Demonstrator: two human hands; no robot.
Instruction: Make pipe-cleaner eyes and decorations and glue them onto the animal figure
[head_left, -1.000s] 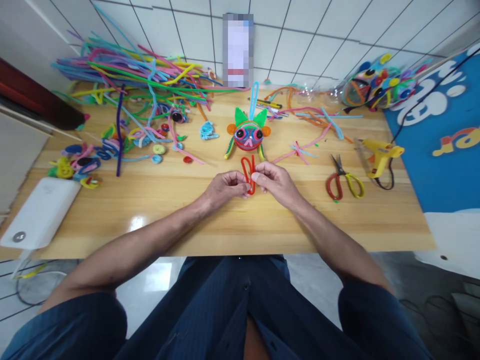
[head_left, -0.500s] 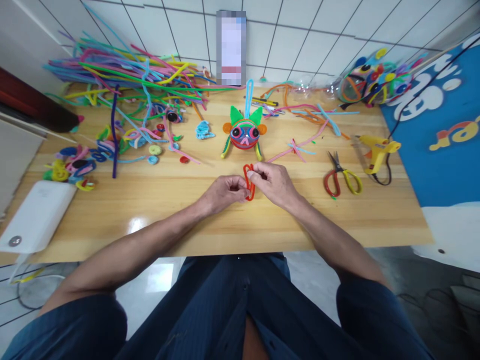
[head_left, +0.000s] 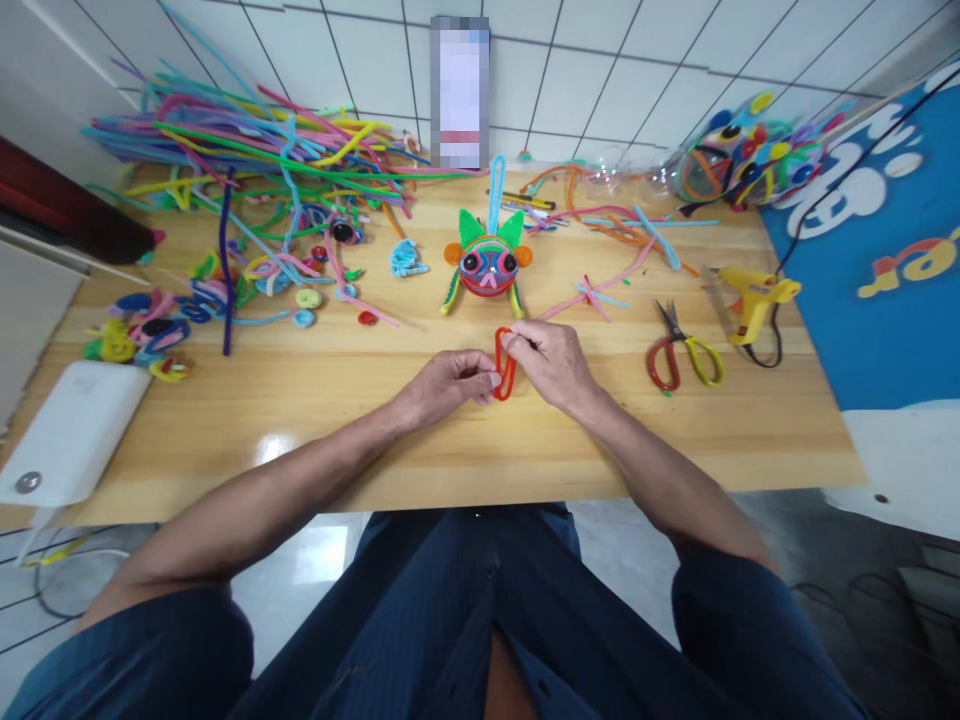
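Between my two hands is a red pipe cleaner bent into a long narrow loop. The fingers of my left hand pinch its lower left side. At the loop's upper end, my right hand grips it between thumb and fingers. Just beyond them sits a colourful pipe-cleaner figure with green ears, big black eyes, orange side discs and a light blue hanging loop on top.
Scissors and a yellow glue gun lie to the right. A heap of pipe cleaners fills the back left, with coiled pieces before it. A white power bank rests at the left edge. A phone leans against the tiles.
The red loop has turned a little and shifted slightly right, its sides now showing more openly. Both hands keep their pinch, the right one having shifted slightly.
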